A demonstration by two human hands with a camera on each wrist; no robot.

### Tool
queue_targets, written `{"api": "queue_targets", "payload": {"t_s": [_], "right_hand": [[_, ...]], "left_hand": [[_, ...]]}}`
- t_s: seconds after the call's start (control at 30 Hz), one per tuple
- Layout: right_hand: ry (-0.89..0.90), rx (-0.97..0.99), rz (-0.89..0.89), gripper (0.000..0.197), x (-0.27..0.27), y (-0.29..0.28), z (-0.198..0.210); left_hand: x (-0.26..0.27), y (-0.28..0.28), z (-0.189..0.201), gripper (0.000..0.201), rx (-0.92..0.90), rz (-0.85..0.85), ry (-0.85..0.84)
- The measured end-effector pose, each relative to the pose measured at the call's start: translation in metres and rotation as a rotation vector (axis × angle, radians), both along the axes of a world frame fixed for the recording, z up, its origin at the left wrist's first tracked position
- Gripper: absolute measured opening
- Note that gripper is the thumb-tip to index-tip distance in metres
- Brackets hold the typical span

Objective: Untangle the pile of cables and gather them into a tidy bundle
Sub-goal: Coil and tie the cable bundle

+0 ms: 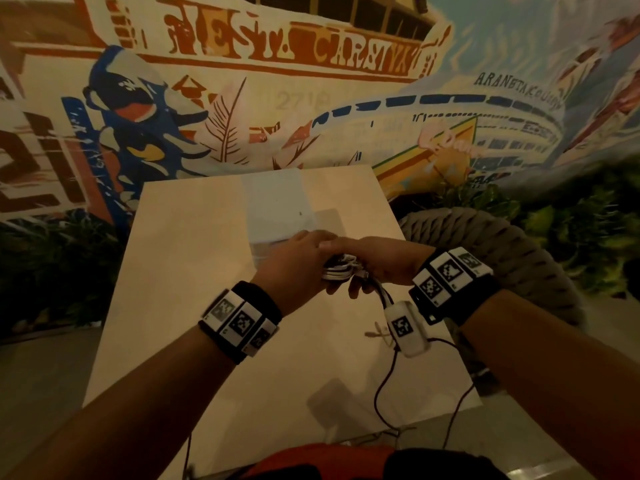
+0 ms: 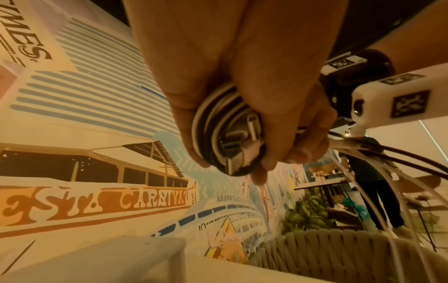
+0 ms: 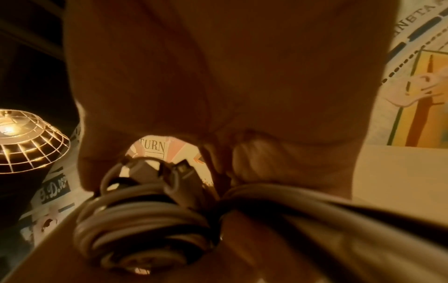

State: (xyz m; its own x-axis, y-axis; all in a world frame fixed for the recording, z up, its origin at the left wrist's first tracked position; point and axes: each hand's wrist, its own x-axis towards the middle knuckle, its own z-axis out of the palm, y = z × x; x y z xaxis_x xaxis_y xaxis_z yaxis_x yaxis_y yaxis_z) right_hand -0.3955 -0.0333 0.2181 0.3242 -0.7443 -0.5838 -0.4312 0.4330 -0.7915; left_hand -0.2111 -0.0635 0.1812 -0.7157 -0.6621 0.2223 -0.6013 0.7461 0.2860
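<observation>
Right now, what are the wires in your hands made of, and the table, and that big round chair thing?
Cable bundle: smooth, rubbery-looking plastic sheaths, white and dark, with shiny metal plug tips. Table: pale, matte, probably wood or laminate; no grain is visible. Chair: thick woven rope or cord, seen in its ribbed weave.

Warm, dim indoor light tints every view amber. In the right wrist view a glowing caged lamp (image 3: pixel 26 137) at the left of the frame is the brightest spot, while the rest sits dark, soft and noisy. The head view bends and smears toward its edges, with pale glare on the table (image 1: pixel 277 199)
</observation>
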Motion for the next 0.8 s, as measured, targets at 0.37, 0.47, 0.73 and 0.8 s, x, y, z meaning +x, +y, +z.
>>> {"api": "queue_targets", "payload": {"t_s": [0.37,0.47,0.73,0.8], "right_hand": [[0.246,0.018,0.102,0.058,0.004,-0.009,-0.001],[0.285,0.033,0.137,0.055,0.004,-0.011,0.003],[0.288,-0.050,0.038,0.099,0.006,-0.011,0.013],[0.277,-0.104,0.014,0.113,0.004,-0.009,0.012]], "left_hand": [[-0.007,0.008,-0.021,0.024,0.150,0.040,0.072],[-0.008,0.005,-0.019,0.013,0.099,0.013,-0.079],[-0.014,0.004,-0.003,0.021,0.047,0.075,-0.316],[-0.014,0.004,0.002,0.020,0.031,0.082,-0.340]]}}
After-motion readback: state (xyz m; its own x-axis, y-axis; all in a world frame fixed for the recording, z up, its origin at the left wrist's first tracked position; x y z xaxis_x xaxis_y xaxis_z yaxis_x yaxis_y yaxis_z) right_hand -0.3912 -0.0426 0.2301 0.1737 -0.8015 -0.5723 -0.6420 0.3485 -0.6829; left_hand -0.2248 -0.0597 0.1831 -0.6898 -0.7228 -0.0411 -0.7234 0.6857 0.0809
